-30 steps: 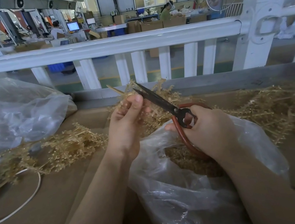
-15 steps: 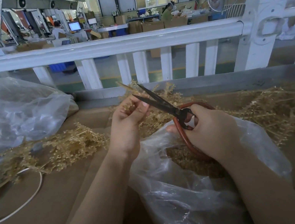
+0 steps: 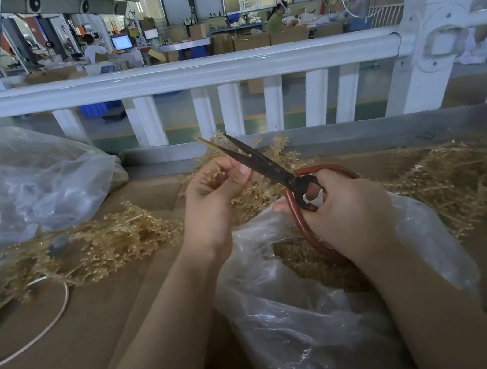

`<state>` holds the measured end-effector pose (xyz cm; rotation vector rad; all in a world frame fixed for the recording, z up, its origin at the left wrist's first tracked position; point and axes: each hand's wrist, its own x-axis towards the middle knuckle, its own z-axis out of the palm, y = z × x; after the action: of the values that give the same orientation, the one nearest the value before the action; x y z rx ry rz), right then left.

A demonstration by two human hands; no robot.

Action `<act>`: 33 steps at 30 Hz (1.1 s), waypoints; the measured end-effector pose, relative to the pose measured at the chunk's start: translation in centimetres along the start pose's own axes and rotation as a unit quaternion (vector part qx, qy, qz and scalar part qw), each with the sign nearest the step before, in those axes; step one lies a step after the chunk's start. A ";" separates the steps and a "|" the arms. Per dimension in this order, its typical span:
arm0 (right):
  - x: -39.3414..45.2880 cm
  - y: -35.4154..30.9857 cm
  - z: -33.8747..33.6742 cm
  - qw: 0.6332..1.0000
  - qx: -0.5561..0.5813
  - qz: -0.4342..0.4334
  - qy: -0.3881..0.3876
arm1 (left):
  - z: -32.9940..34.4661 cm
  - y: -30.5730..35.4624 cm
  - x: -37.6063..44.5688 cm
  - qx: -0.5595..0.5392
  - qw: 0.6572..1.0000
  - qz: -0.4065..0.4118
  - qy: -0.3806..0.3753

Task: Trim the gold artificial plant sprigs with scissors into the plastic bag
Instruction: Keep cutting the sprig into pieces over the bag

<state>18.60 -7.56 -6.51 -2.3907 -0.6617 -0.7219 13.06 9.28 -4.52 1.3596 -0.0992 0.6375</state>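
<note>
- Closing scissors (image 3: 268, 167) blades, spread 0.5 s ago, at 12 o'clock over plastic bag (image 3: 322, 316).
- Right hand (image 3: 347, 215) gripping red loops.
- Left hand (image 3: 216, 201) pinching gold sprig (image 3: 213, 176), seemingly just cut.

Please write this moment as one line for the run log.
left hand: holds gold sprig | right hand: grips scissors, blades closed at the sprig | plastic bag: open below, holds trimmings

The plastic bag (image 3: 322, 316) sits between sprig piles (image 3: 101, 250) left and right, fence (image 3: 166, 76) behind.
</note>
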 end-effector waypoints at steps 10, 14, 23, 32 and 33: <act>0.2 0.5 0.7 0.999 0.031 0.008 -0.034 | -0.2 0.0 0.1 0.011 1.000 0.015 0.003; 0.2 0.6 0.6 0.999 0.031 -0.005 -0.037 | -0.2 0.0 0.1 0.038 0.999 0.027 0.001; 0.1 0.6 0.5 0.999 0.041 -0.009 -0.033 | 0.0 0.1 0.0 0.076 0.996 0.033 -0.017; 0.1 0.6 0.3 0.999 0.040 -0.012 -0.031 | -0.1 0.2 0.1 0.086 0.996 0.025 -0.010; 0.1 0.6 0.3 0.999 0.041 -0.013 -0.028 | -0.1 0.2 0.1 0.088 0.996 0.025 -0.010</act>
<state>19.11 -7.75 -6.86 -2.3399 -0.7319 -0.6273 12.99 9.42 -4.32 1.5372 -0.0942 0.6867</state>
